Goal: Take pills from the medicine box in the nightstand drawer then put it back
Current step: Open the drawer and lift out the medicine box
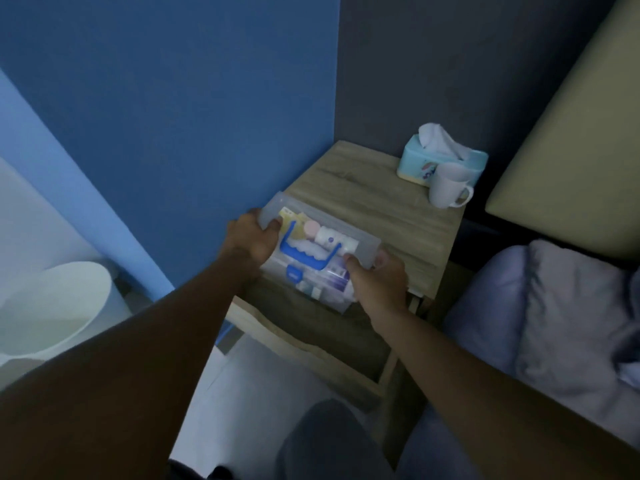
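A clear plastic medicine box (317,251) with a blue handle and blue latch hangs tilted over the front edge of the wooden nightstand (374,209), above its open drawer (311,327). Bottles and packets show through the lid. My left hand (251,240) grips the box's left end. My right hand (375,280) grips its right end. The lid looks closed. The drawer's inside is dark and looks bare.
A teal tissue box (440,161) and a white mug (448,185) stand at the nightstand's back right. A bed with a blue pillow (554,306) and beige headboard (571,140) lies to the right. A white bin (52,306) sits left, by the blue wall.
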`<state>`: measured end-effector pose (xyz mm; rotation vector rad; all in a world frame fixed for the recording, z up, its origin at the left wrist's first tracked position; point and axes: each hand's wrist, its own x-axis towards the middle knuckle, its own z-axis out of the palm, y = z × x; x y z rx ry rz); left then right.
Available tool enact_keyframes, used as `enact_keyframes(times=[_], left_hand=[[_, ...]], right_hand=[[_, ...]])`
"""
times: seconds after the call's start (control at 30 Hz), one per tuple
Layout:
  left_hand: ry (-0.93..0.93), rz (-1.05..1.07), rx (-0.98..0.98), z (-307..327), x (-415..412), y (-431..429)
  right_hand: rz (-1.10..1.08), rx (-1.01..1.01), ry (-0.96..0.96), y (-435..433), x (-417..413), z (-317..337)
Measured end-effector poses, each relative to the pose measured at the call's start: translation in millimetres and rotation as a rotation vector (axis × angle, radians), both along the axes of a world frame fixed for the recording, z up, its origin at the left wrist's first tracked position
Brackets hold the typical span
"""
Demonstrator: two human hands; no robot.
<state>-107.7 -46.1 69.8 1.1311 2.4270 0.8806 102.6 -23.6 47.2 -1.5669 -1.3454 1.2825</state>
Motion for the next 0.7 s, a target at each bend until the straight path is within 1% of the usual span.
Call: enact_keyframes(times=[0.07, 0.17, 0.23, 0.33, 0.47, 0.7], left_hand=[[-0.016, 0.017, 0.045, 18, 1, 9], [-0.145, 0.069, 0.127, 38, 2, 27], [-0.22, 0.095, 0.179, 45, 1, 42], [-0.262, 0.112, 0.247, 47, -2, 68], [-0.297, 0.106, 0.301, 35, -15, 110], [-0.327, 0.081, 0.272, -14, -45, 170]], right_hand=[[-0.031, 0.007, 0.026, 12, 1, 18], [-0.039, 0.058, 0.026, 32, 3, 39], [-0.045, 0.067, 0.015, 48, 2, 50], [-0.053, 0.087, -0.021, 74, -3, 58], [-0.071, 0.085, -0.056, 115, -17, 47], [-0.097, 0.039, -0.045, 172, -50, 4]])
